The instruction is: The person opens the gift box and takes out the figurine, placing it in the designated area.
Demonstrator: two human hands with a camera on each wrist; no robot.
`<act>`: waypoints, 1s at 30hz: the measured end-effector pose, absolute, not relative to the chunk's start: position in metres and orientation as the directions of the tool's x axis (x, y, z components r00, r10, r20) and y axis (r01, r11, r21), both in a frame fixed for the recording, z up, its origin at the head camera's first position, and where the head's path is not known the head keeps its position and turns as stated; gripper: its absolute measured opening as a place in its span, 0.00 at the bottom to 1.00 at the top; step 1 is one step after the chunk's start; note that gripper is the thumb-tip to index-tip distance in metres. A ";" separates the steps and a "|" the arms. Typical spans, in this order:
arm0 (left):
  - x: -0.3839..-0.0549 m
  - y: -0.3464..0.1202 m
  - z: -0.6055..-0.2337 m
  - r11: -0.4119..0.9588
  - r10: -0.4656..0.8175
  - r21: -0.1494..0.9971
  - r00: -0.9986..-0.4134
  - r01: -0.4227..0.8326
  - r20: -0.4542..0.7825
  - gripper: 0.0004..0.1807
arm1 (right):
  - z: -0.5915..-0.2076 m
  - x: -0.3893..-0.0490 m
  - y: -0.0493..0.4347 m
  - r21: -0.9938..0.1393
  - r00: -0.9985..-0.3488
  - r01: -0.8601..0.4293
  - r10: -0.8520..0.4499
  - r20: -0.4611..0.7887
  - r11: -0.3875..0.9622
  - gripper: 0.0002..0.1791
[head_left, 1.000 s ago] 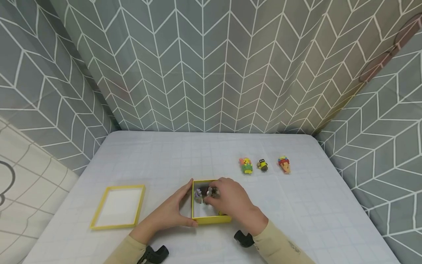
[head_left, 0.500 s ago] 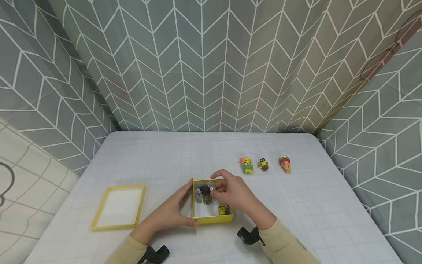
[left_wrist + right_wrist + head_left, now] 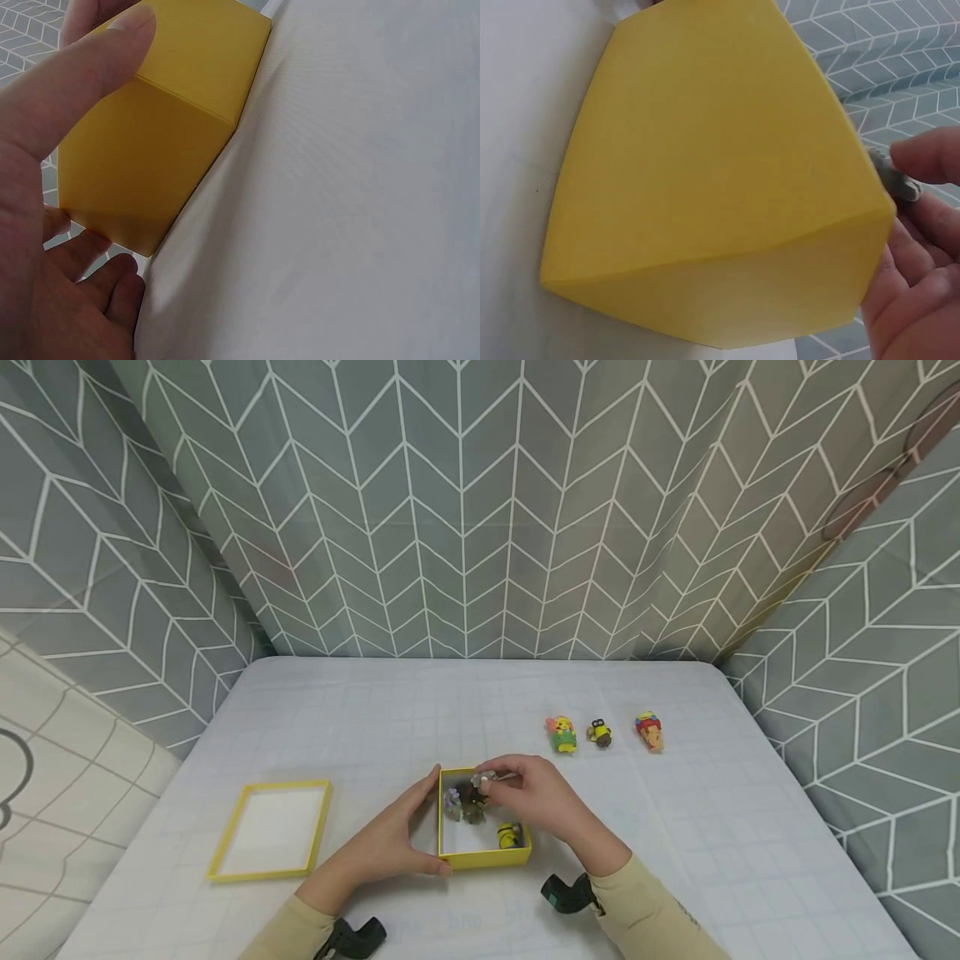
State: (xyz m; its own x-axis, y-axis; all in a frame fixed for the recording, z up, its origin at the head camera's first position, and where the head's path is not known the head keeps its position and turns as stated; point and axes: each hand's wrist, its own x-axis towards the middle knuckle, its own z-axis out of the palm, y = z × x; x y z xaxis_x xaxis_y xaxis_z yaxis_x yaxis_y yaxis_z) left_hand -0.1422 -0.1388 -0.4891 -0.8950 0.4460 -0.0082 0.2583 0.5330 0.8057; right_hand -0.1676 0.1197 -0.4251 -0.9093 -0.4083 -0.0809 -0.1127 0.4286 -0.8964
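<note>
A yellow open-topped box (image 3: 487,860) with a white inside stands on the table near its front. My left hand (image 3: 386,835) grips its left side, thumb at the front corner and fingers at the back, as the left wrist view also shows. Over the box's back right part, my right hand (image 3: 543,802) pinches a small grey figurine (image 3: 900,182) between thumb and fingers. Inside the box lie a grey-purple figurine (image 3: 452,805), a dark figurine (image 3: 473,813) and, in the front right corner, a yellow-and-black figurine (image 3: 510,836).
Left of the box lies a yellow-rimmed lid (image 3: 258,875), white inside facing up. Toward the back right are a green-and-yellow figurine (image 3: 561,736), a small yellow-and-brown figurine (image 3: 599,733) and a red-and-tan figurine (image 3: 649,732). Patterned curtains (image 3: 465,510) surround the white table (image 3: 390,710).
My right hand has drawn up from deeper in the box with the grey figurine, uncovering the yellow-and-black one. Its fingers have shifted around the figurine. The left hand stays on the box.
</note>
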 end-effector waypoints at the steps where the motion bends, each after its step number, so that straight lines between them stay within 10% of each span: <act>1: -0.142 -0.139 -0.489 0.535 0.445 0.804 -0.895 0.259 -0.008 0.75 | -0.425 -0.168 0.120 -0.908 -0.908 -0.101 -0.411 -0.083 0.407 0.17; 30: -0.144 -0.139 -0.492 0.527 0.451 0.807 -0.892 0.264 -0.003 0.76 | -0.427 -0.169 0.129 -0.991 -0.955 0.052 -0.284 -0.086 0.125 0.20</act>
State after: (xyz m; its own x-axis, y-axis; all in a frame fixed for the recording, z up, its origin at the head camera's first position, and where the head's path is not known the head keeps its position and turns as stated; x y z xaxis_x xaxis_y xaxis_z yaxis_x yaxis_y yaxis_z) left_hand -0.1437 -0.1391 -0.4919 -0.8924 0.4512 -0.0025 0.2643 0.5274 0.8075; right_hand -0.1695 0.1291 -0.4265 -0.9550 -0.2837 -0.0860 0.0522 0.1248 -0.9908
